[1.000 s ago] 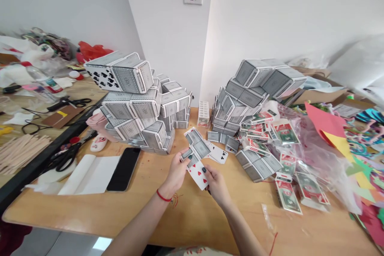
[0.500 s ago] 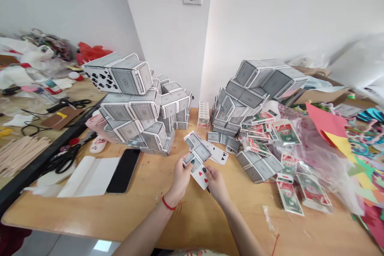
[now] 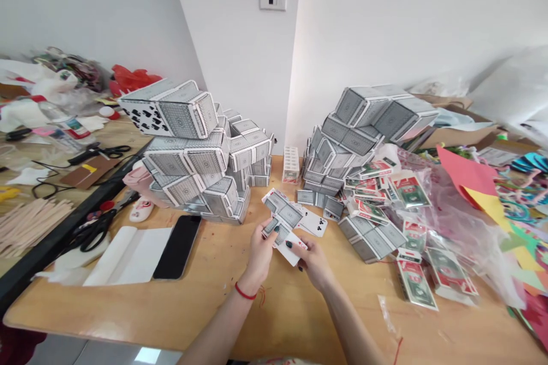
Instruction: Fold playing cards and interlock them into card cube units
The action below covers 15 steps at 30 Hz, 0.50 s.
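Observation:
Grey-backed playing cards (image 3: pixel 286 209) are joined crosswise above the table, and my left hand (image 3: pixel 262 246) pinches them with the thumb on top. My right hand (image 3: pixel 311 258) grips the near end of a playing card (image 3: pixel 289 250) whose white face with red marks shows below the grey backs. The fingers underneath are partly hidden. Just beyond, loose face-up cards (image 3: pixel 314 222) with black clubs lie on the table. Stacks of boxes folded from cards rise on both sides, a left stack (image 3: pixel 205 159) and a right stack (image 3: pixel 353 137).
A black phone (image 3: pixel 177 247), white paper (image 3: pixel 128 256) and black scissors (image 3: pixel 95 232) lie at left. Red and green card packs (image 3: pixel 415 282) and crumpled plastic (image 3: pixel 466 222) cover the right side. A small clear-and-white box (image 3: pixel 291 165) stands by the wall.
My right hand has shifted its grip on the near card, and its thumb now covers more of the face. The joined cards stay in my left hand. The view has shifted slightly.

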Tool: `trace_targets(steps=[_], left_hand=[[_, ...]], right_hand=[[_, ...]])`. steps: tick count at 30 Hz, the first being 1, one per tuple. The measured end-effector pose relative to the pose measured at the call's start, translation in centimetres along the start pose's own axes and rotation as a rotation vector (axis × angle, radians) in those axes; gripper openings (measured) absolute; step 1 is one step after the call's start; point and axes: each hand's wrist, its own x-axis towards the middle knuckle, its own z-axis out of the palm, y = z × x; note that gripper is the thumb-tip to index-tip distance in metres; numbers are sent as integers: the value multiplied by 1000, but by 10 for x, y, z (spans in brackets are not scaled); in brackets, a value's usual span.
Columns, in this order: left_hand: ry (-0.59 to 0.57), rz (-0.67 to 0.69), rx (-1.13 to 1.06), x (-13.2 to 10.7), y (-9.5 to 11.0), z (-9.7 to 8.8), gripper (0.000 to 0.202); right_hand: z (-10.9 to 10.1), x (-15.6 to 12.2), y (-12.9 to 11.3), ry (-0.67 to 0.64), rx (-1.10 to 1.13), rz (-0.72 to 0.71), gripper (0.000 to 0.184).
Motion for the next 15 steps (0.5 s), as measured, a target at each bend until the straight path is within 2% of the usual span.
trace_targets(steps=[3, 7, 11, 15], left_hand=[[-35, -38, 45, 1, 5, -3, 38], [-204, -153, 69, 4, 17, -10, 36], [-275, -75, 165, 10, 22, -12, 24], [-213, 36, 225, 15, 20, -11, 25]], right_hand=[[-8, -5, 0, 23, -9, -14, 33], [-14, -10, -4, 55, -34, -92, 27], [-18, -8, -10, 34, -44, -84, 29], [-19, -4, -12, 100, 0, -82, 37]])
